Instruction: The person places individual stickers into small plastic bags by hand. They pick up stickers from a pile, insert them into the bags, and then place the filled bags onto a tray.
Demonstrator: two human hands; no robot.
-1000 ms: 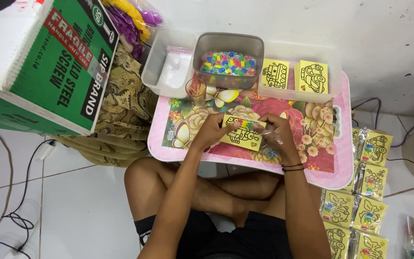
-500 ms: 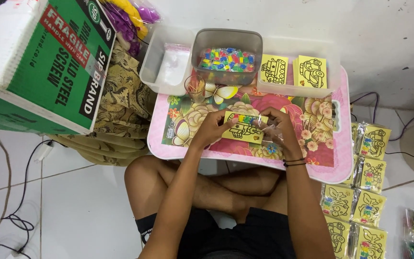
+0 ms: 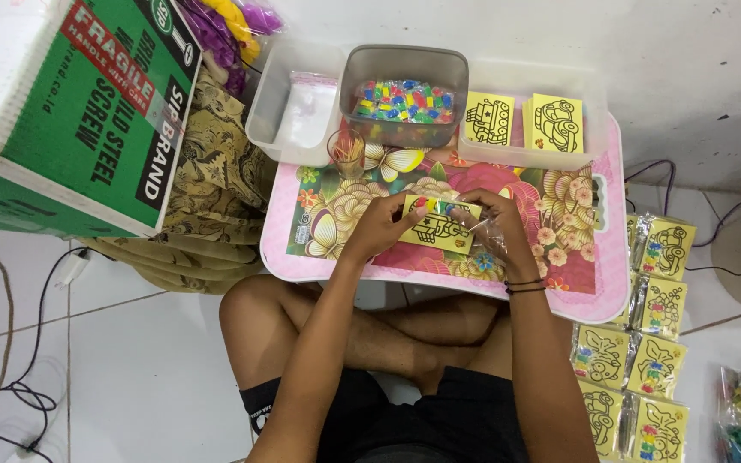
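Both my hands hold one yellow picture card (image 3: 436, 226) with a black line drawing and a few small coloured pieces along its top edge. My left hand (image 3: 381, 226) grips its left end. My right hand (image 3: 492, 225) grips its right end together with a clear plastic sleeve (image 3: 484, 231). The card hovers just above a small pink flowered table (image 3: 559, 257) that stands over my crossed legs.
Behind the card stand a grey tub of coloured pieces (image 3: 405, 96), a small glass of sticks (image 3: 346, 153), and clear trays with plastic bags (image 3: 300, 113) and two yellow cards (image 3: 525, 120). Packed yellow cards (image 3: 645, 343) lie on the floor at right; a green-and-white carton (image 3: 70, 111) sits at left.
My hands and the yellow card have shifted slightly on the table, and my right fingers have moved along the plastic sleeve at the card's right end.
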